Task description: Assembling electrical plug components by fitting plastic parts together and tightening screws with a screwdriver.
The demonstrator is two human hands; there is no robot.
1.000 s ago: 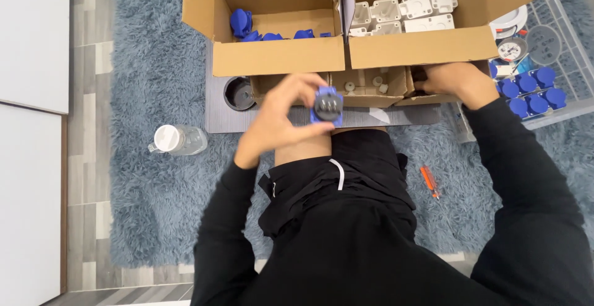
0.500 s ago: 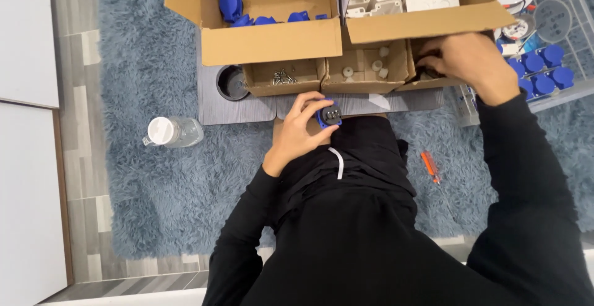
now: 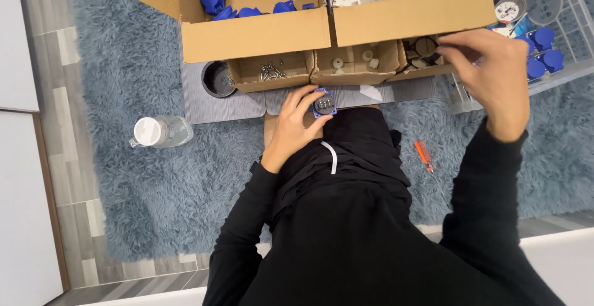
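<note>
My left hand (image 3: 294,123) grips a small blue and grey socket part (image 3: 323,104), resting it low against my lap just in front of the grey mat (image 3: 210,105). My right hand (image 3: 495,74) hovers at the right small cardboard tray (image 3: 427,64) holding dark round parts, fingers curled together at its edge; whether they pinch anything is hidden. Both sleeves are black.
Two large cardboard boxes stand behind: the left (image 3: 247,34) holds blue parts, the right (image 3: 408,15) holds white housings. Small trays hold screws (image 3: 270,71) and white bits (image 3: 352,63). A black cup (image 3: 218,78), a plastic bottle (image 3: 159,131), an orange screwdriver (image 3: 424,155) and a clear crate of blue caps (image 3: 544,58) lie around.
My left hand has lowered the socket part from mid-air down to my lap. My right hand has lifted from inside the right tray to its edge.
</note>
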